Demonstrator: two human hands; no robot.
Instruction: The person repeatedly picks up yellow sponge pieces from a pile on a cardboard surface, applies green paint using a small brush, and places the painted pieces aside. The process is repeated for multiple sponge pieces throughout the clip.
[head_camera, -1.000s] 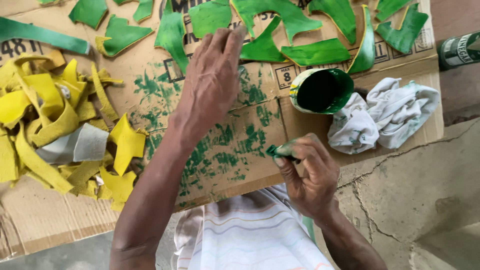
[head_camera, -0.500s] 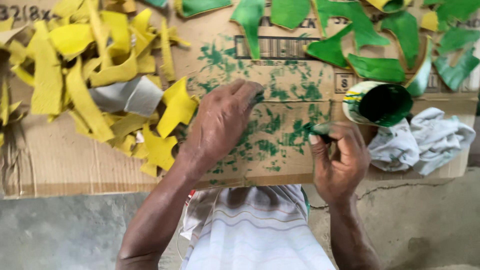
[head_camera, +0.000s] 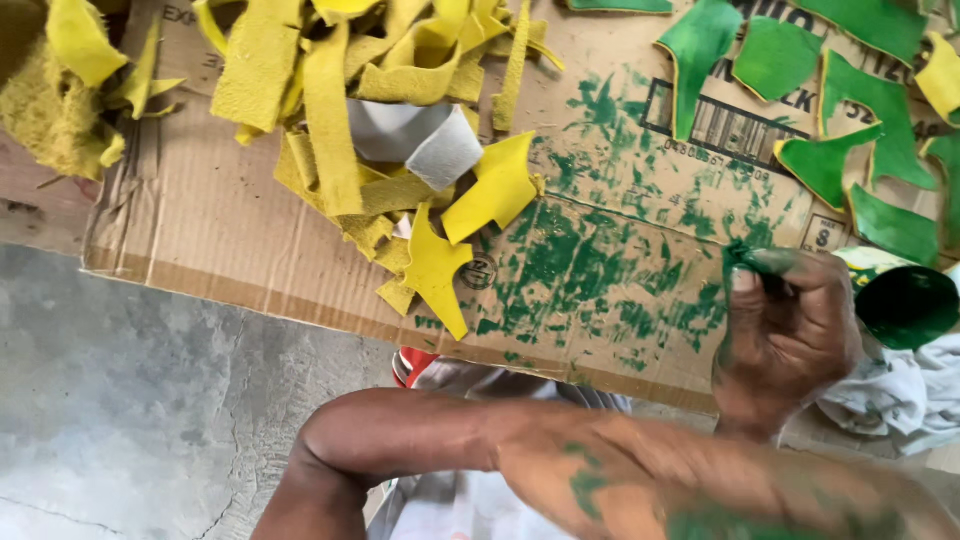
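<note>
My right hand (head_camera: 790, 345) is closed on a small green-stained applicator (head_camera: 742, 258) and holds it over the green-smeared patch of a flat cardboard sheet (head_camera: 230, 230). Its fingers are stained green. My left forearm (head_camera: 420, 435) lies bent across the bottom of the view with green smears on it. The left hand itself is not visible. A heap of yellow cut pieces (head_camera: 330, 110) lies on the cardboard at upper left, and one jagged yellow piece (head_camera: 435, 265) sits closest to the smeared patch. Green painted pieces (head_camera: 830, 160) are spread at upper right.
A round cup of green paint (head_camera: 905, 305) stands at the right edge beside a crumpled white cloth (head_camera: 890, 395). A grey-white piece (head_camera: 420, 140) lies among the yellow ones. Grey concrete floor (head_camera: 130, 400) shows below the cardboard's front edge.
The view has swung left and closer. My left hand has drawn back from the cardboard and left the view. My right hand still grips the applicator.
</note>
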